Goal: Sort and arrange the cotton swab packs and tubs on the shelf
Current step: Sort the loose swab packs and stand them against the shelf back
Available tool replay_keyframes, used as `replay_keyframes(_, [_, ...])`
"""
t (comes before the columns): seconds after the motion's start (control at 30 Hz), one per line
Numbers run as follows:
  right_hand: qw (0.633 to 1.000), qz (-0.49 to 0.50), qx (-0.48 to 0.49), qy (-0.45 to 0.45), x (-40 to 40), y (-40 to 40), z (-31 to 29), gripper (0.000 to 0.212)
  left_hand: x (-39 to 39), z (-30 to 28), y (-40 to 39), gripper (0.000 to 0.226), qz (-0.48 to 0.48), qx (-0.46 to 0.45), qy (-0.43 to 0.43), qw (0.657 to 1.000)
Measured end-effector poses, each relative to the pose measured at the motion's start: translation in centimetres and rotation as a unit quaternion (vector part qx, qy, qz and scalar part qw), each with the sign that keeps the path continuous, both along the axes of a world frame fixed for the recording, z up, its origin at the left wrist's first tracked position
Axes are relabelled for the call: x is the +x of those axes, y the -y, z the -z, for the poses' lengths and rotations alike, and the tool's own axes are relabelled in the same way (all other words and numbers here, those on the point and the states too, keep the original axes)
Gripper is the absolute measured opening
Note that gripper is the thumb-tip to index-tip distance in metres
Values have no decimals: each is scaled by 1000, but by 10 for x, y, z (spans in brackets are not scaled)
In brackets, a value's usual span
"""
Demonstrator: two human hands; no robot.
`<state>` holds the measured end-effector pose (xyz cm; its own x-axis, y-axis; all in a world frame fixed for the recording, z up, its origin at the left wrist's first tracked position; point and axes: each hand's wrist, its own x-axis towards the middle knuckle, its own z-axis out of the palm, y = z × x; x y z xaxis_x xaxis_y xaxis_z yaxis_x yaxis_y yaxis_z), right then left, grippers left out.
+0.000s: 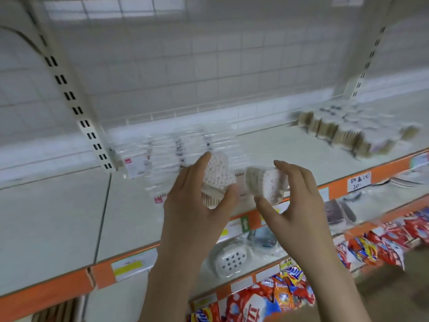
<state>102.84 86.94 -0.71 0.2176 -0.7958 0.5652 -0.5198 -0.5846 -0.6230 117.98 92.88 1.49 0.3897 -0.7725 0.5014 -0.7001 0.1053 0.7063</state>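
My left hand grips a clear tub of cotton swabs, its white tips facing me. My right hand holds a second swab tub tilted on its side, thumb below and fingers over the top. Both tubs are in the air above the front of the white shelf. Behind my left hand a row of flat clear swab packs stands on the shelf, blurred. At the right back of the shelf lies a blurred heap of swab tubs with wooden sticks showing.
An orange price strip runs along the shelf's front edge. A slotted upright rises at the left. Below are a white soap dish and red detergent bags. The left half of the shelf surface is bare.
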Motion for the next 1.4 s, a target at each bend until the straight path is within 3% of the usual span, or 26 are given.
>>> replay_keyframes(0.3, [997,63,-9,-41,-40,59,-10,61,-38,7,74,61,58,-30,-18,998])
replay_keyframes(0.57, [994,102,2,-49,-128,100,-5,63,-115,12,132,61,95,-30,-26,995])
replay_keyframes(0.97, [999,25,0,-47,-288,179,-3,61,-276,19,189,66,25,-18,-11,999])
replay_keyframes(1.4, [1000,-8,13,26,-336,243,2,60,-324,9,253,64,7,-48,12,999])
